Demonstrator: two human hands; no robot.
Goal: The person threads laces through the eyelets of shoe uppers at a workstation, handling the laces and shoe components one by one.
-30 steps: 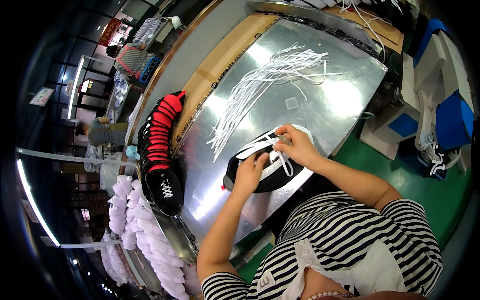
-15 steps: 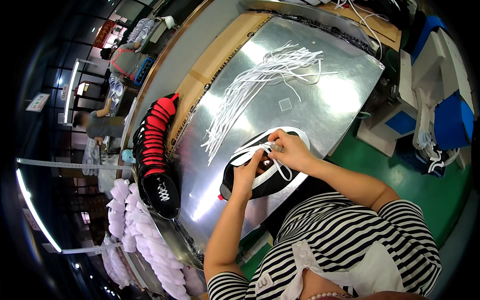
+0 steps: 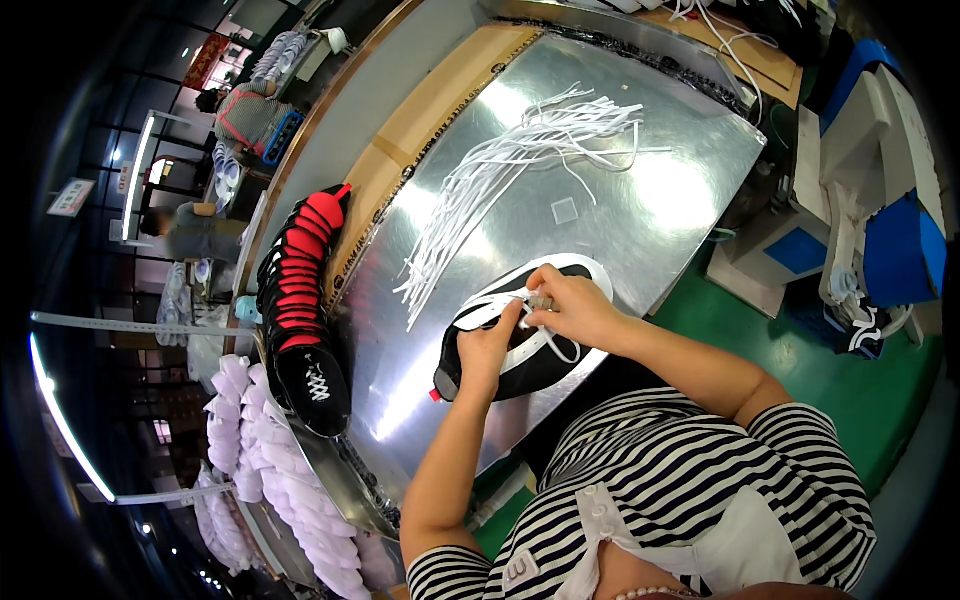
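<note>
A black shoe (image 3: 528, 380) with a white sole edge and a red tab lies on the metal table in front of me. A white shoelace (image 3: 493, 301) runs across its upper, and part of it hangs in a loop beside the opening. My left hand (image 3: 486, 350) grips the shoe at its opening, thumb up against the lace. Pinched between the fingers of my right hand (image 3: 578, 309) is the shoelace, close to the left thumb. A greyish band wraps one right finger. The fingertips partly hide the eyelets and the lace end.
Loose white shoelaces (image 3: 500, 170) lie spread on the metal table (image 3: 680, 200). Along its left side stands a row of nested black-and-red shoes (image 3: 300, 300). White stuffed bundles (image 3: 290, 480) sit lower left. Grey-and-blue bins (image 3: 780, 245) stand right; other people work far left.
My right hand has drawn slightly left and in toward the left thumb, and the lace loop has shifted. The left hand keeps its hold on the shoe; the whole view has moved a little.
</note>
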